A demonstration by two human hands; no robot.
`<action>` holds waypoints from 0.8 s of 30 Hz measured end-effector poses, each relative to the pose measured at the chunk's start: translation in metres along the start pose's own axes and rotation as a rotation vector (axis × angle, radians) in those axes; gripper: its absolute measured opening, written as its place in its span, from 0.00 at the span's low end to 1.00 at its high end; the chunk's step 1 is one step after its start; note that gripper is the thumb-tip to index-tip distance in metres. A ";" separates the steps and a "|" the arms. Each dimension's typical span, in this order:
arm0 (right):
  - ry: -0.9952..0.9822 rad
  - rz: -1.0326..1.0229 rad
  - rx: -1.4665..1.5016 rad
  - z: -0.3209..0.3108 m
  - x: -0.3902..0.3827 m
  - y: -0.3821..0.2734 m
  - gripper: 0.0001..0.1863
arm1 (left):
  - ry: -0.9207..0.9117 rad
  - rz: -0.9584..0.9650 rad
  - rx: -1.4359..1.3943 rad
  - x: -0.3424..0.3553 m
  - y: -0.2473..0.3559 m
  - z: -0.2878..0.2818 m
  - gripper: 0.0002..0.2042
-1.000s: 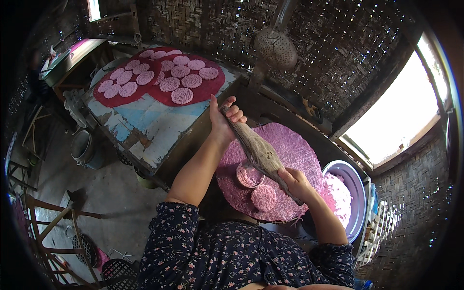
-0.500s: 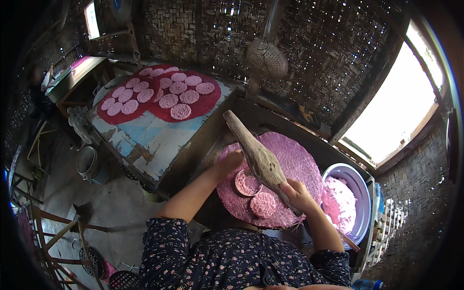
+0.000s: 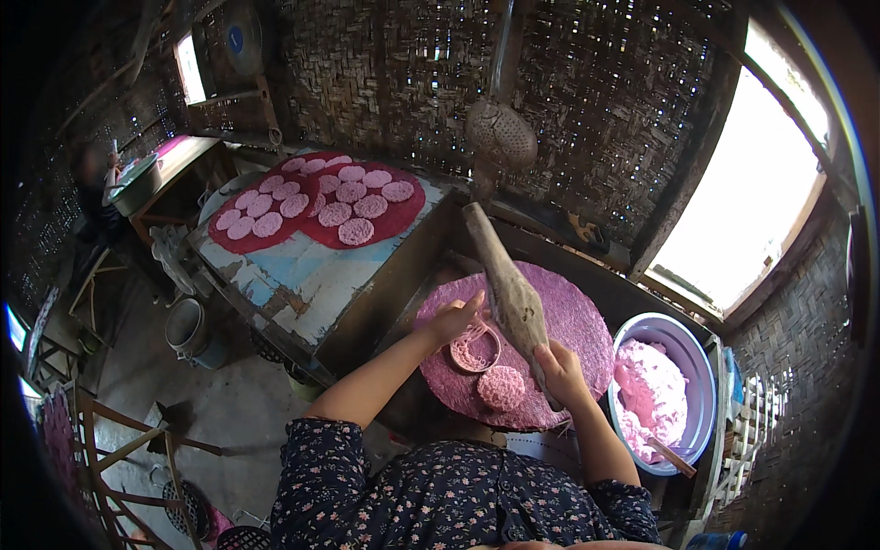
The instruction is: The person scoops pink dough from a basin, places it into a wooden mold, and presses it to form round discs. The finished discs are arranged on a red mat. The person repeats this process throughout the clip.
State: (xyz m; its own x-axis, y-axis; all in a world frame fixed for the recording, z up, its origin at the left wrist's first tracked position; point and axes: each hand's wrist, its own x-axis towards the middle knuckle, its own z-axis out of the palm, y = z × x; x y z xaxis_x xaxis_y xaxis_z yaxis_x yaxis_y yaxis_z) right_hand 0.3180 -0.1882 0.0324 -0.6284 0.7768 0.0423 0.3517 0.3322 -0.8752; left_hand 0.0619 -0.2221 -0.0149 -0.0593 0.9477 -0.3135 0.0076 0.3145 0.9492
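My right hand (image 3: 561,368) is wrapped round the lower part of a long, worn wooden tool (image 3: 519,310), thick in the middle and slanting up to the left. Beneath it lies a round mat (image 3: 573,316) covered in pink. A small ring mould (image 3: 496,354) rests on the mat with pink strands inside it. Just above that ring is my left hand (image 3: 455,318), its forefinger stretched out and its other fingers partly hidden beside the strands. Closest to me on the mat sits a finished-looking round cake of pink strands (image 3: 501,389).
To the right stands a purple basin (image 3: 707,390) of pink dough with a wooden stick (image 3: 672,456). Red mats (image 3: 385,222) with several pink rounds cover a worn table (image 3: 275,298) at left. A bucket (image 3: 187,328) stands on the floor. Another person (image 3: 96,188) is at far left.
My left hand has come round to the top of the ring mould, its forefinger now raised. The wooden tool stands a little steeper. The whole view has shifted slightly.
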 end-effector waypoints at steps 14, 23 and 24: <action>-0.039 0.087 0.519 -0.056 -0.077 -0.037 0.21 | 0.088 0.864 0.609 -0.042 0.094 0.096 0.22; 0.419 -0.655 -0.029 -0.087 -0.099 -0.052 0.25 | -0.535 0.303 -0.873 -0.055 0.118 0.171 0.10; 0.443 -0.684 -0.104 -0.087 -0.101 -0.052 0.30 | -0.540 0.285 -0.891 -0.059 0.120 0.179 0.15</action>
State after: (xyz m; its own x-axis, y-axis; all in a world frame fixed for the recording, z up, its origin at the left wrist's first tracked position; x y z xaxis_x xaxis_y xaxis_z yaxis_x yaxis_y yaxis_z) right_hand 0.4236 -0.2377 0.1150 -0.4027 0.5164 0.7557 0.0662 0.8399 -0.5387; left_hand 0.2451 -0.2305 0.1130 0.2792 0.9470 0.1589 -0.7903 0.1327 0.5981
